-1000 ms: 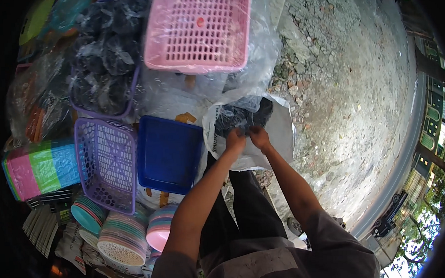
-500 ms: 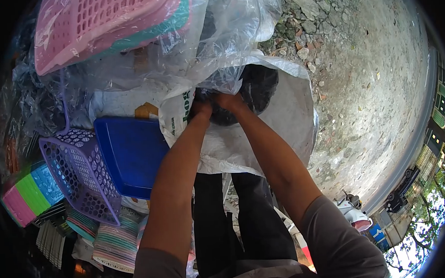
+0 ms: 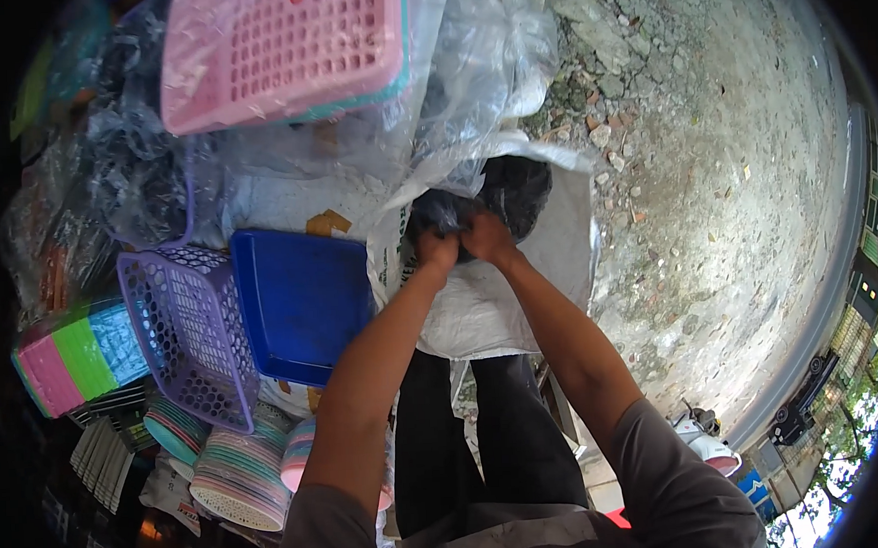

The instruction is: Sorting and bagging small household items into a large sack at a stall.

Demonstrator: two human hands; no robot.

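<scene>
Both my hands are inside the mouth of a large white woven sack [image 3: 500, 315] standing in front of my legs. My left hand [image 3: 438, 247] and my right hand [image 3: 487, 238] are close together, fingers closed on a black plastic bag [image 3: 521, 194] lying within the sack. Part of that bag bunches up between and beyond my hands, and my fingertips are partly hidden in it. Over the sack's far rim hangs clear plastic wrapping [image 3: 493, 51], which reaches down near my hands.
Pink baskets [image 3: 284, 95] in clear wrap lie at the far left. A blue tray [image 3: 303, 309] and a purple basket [image 3: 192, 334] stand left of the sack. Stacked round baskets [image 3: 237, 479] sit nearer. Concrete ground with rubble [image 3: 614, 139] stretches to the right; a parked motorbike [image 3: 706, 446] shows beyond.
Both hands have come slightly nearer to me and closer together, gathering the black plastic bag. The sack's mouth has narrowed. The view has shifted, so the baskets appear further right.
</scene>
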